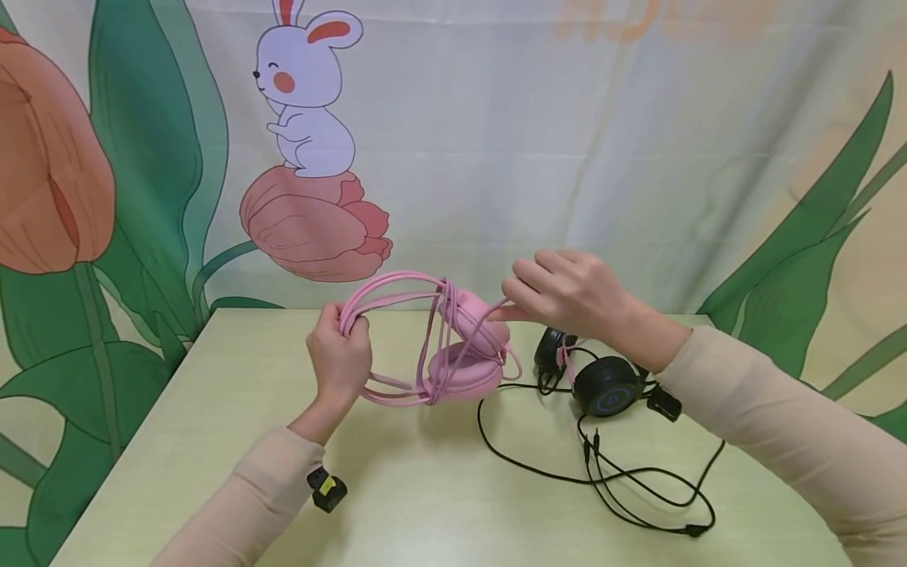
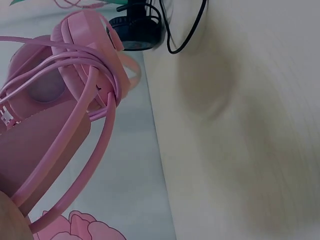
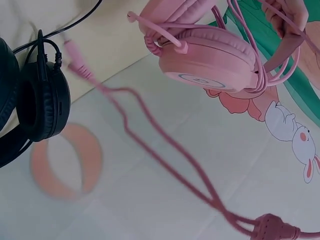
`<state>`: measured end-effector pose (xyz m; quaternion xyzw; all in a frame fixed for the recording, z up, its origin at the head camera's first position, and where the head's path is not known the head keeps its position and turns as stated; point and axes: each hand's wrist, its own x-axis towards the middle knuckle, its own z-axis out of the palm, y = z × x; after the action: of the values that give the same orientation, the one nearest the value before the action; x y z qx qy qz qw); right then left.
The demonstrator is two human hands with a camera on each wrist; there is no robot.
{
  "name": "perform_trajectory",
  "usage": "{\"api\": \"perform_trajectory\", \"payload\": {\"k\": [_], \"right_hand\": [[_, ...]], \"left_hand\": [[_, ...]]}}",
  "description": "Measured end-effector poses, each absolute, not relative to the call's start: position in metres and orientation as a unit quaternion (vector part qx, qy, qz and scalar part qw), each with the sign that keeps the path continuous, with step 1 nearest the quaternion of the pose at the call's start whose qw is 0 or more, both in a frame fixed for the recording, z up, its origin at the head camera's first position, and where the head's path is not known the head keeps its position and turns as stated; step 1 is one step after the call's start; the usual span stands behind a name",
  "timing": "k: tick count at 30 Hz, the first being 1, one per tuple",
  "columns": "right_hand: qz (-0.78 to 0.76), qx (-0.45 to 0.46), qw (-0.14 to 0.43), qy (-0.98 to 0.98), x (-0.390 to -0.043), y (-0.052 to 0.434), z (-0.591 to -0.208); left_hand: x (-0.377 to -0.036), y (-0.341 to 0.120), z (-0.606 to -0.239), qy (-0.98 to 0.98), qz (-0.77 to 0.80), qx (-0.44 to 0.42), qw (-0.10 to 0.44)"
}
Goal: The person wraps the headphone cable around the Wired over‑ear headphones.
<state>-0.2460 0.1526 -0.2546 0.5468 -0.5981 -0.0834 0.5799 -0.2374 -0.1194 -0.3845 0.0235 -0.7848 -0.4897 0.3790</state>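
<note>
Fingers of the left hand curl round the headband of the pink headset, held just above the surface. The right hand pinches its pink cable, both grips tight. Beside it lies a black headset.

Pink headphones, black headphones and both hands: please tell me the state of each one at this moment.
Pink headphones: held above the table, own cable wound around headband and ear cups.
Pink cable: loose end with plug hanging free.
Black headphones: lying on the table, cable loose, unwound.
Left hand: grips the pink headband.
Right hand: pinches the pink cable.
</note>
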Motion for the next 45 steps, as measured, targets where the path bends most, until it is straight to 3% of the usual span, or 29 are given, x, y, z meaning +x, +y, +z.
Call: {"api": "perform_trajectory", "payload": {"k": [25,37,45], "right_hand": [[-0.084,0.518,0.547,-0.653,-0.263,0.163,-0.266],[-0.050,0.486,0.510,-0.708,-0.275,0.170,-0.267],[-0.059,0.451,0.461,-0.762,-0.282,0.172,-0.275]], "left_hand": [[-0.229,-0.116,-0.394,-0.787,-0.510,-0.138,0.320],[-0.214,-0.113,-0.382,-0.750,-0.605,-0.149,0.221],[-0.208,-0.113,-0.375,-0.739,-0.626,-0.163,0.189]]}}
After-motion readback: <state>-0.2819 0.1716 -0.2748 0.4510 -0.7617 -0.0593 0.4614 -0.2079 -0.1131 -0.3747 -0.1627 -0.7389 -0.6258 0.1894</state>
